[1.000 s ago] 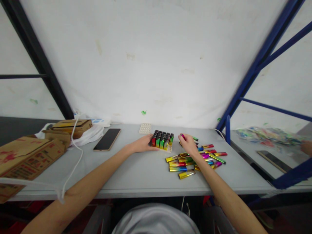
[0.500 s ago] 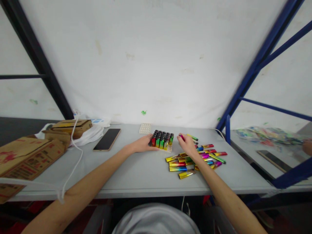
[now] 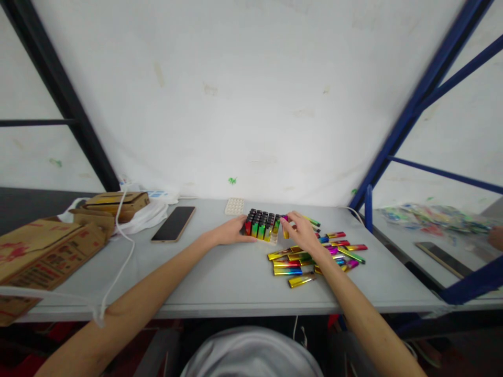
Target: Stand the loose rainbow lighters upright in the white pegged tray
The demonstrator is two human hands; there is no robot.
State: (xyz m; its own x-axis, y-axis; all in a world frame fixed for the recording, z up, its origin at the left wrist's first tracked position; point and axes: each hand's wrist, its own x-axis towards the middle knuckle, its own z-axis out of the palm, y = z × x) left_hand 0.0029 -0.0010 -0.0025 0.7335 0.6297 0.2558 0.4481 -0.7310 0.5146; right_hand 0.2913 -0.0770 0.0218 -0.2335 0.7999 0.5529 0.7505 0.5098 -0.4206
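Note:
Several colourful lighters with dark tops stand upright in rows in a pale tray point(image 3: 274, 241) on the grey table. My left hand point(image 3: 232, 231) grips the left side of this lighter block point(image 3: 261, 225). At the block's right side, my right hand point(image 3: 299, 230) pinches one lighter point(image 3: 286, 230), purple at its top and yellow lower down, held roughly upright. Whether its base touches the tray cannot be seen. More shiny lighters point(image 3: 287, 272) in yellow, red, blue, green and purple lie in a loose pile beneath and around my right forearm.
An unfilled pale tray point(image 3: 234, 206) lies near the wall. A phone point(image 3: 173, 224) rests left of my left hand. Cardboard boxes point(image 3: 51, 246) and a white cable point(image 3: 124, 235) are at the left. A blue metal frame point(image 3: 368, 208) rises at the right, with another phone point(image 3: 443, 259) beyond it.
My right hand has moved left to the block, and the lighter in it now shows upright beside the rows. My left hand stays at the block's left side.

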